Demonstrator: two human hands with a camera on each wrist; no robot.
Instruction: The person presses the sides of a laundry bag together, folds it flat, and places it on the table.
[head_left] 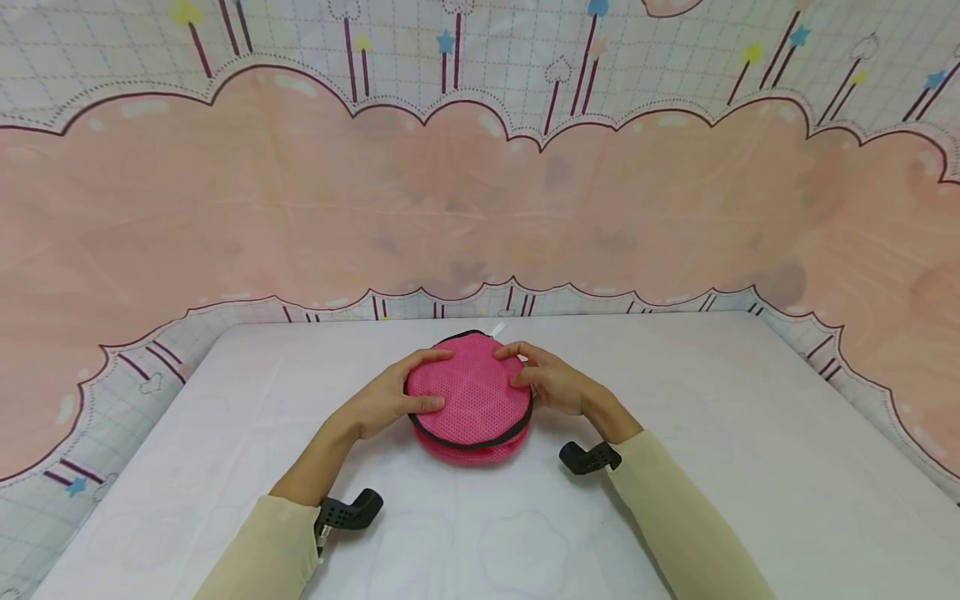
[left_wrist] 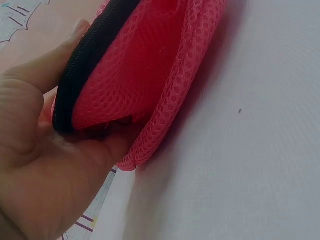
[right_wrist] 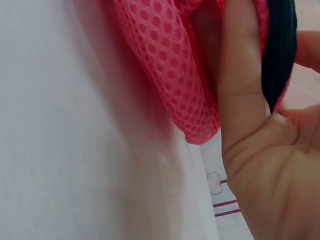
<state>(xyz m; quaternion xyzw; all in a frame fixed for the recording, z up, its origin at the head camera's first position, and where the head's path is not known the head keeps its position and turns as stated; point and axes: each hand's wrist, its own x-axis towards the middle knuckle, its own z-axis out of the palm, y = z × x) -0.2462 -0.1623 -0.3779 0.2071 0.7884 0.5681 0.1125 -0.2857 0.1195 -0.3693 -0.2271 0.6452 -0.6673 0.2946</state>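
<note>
A round pink mesh bag [head_left: 471,387] with a black zipper band [head_left: 480,442] round its top edge sits on the white table, tilted toward me. My left hand [head_left: 386,397] grips its left side, thumb on the top face and other fingers tucked beneath the band, as the left wrist view shows at the zipper [left_wrist: 90,65]. On the right side my right hand [head_left: 551,379] holds the rim, with thumb and index finger on the top. In the right wrist view other fingers [right_wrist: 242,75] lie under the band, against the pink mesh [right_wrist: 165,65]. The bag's lower side folds inward.
The white table [head_left: 712,400] reaches back to a patterned cloth backdrop [head_left: 450,192] in pink and white. Black wrist-camera mounts stick out at the left cuff [head_left: 351,510] and the right cuff [head_left: 588,458]. A small whitish strip [head_left: 497,329] shows behind the bag.
</note>
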